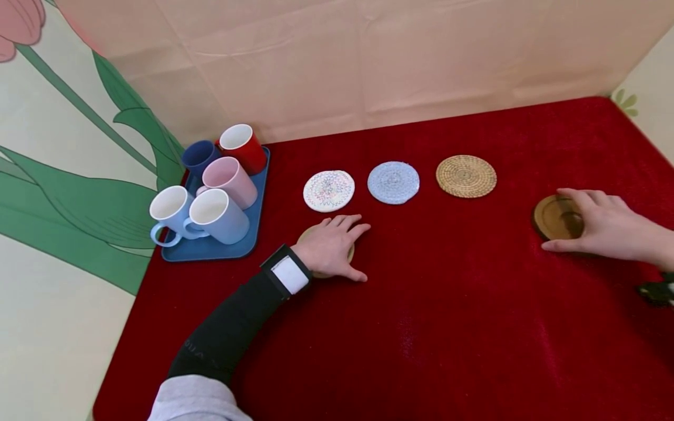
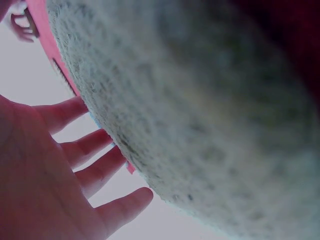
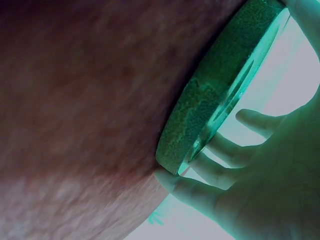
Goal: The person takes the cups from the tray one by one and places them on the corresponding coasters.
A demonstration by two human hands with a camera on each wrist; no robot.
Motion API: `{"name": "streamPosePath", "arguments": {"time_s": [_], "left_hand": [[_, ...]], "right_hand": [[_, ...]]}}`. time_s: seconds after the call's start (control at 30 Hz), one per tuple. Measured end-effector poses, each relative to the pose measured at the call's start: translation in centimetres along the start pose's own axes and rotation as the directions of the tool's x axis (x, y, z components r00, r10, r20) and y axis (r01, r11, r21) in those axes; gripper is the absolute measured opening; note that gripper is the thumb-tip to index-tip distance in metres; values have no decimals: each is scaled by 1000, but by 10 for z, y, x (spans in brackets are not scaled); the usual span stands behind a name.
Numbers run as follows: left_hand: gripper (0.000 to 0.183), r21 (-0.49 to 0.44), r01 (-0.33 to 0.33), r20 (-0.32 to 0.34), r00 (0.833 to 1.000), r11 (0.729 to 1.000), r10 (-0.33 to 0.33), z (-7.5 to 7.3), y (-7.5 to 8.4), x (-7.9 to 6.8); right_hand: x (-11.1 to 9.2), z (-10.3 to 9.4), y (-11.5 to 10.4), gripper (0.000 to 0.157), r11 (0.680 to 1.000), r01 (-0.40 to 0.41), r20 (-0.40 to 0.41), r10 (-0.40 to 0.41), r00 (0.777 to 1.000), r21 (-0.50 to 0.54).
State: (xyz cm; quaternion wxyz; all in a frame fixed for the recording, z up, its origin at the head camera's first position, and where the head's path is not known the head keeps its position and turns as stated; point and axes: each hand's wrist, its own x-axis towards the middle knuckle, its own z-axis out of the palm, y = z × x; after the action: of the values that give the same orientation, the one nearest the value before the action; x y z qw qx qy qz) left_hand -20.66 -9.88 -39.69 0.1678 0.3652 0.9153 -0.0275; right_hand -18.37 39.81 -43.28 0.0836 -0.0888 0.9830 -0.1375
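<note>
Hands: L [image 1: 330, 248] spread over woven coaster [image 2: 185, 110] (mostly blocked), R [image 1: 605, 227] gripping wooden coaster [image 1: 554, 217]; 3 mats [image 1: 394, 182] behind, mugs [image 1: 241, 186] on tray [image 1: 210, 252].

"What's hidden on the left?"
"The left hand [image 1: 330, 248] covers most of the tan coaster [image 1: 308, 233]; the left wrist view blurs its near side."
"And the right?"
"The right hand [image 1: 605, 225] hides part of the brown coaster [image 1: 550, 217]; the head view's edge cuts its forearm [image 1: 661, 248]."
"The lettering [image 1: 193, 349] on the black sleeve [image 1: 237, 318]?"
"Too small to read."
</note>
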Motion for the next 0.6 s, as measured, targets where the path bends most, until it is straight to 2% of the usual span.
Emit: {"name": "streamPosePath", "arguments": {"time_s": [0.33, 0.6], "left_hand": [[105, 7, -1, -2, 1000, 1000, 1, 0, 0, 0], [104, 1, -1, 4, 1000, 1000, 1, 0, 0, 0]], "right_hand": [[8, 1, -27, 110, 999, 52, 1, -52, 999, 3], [13, 0, -44, 110, 993, 116, 48, -116, 992, 13]]}}
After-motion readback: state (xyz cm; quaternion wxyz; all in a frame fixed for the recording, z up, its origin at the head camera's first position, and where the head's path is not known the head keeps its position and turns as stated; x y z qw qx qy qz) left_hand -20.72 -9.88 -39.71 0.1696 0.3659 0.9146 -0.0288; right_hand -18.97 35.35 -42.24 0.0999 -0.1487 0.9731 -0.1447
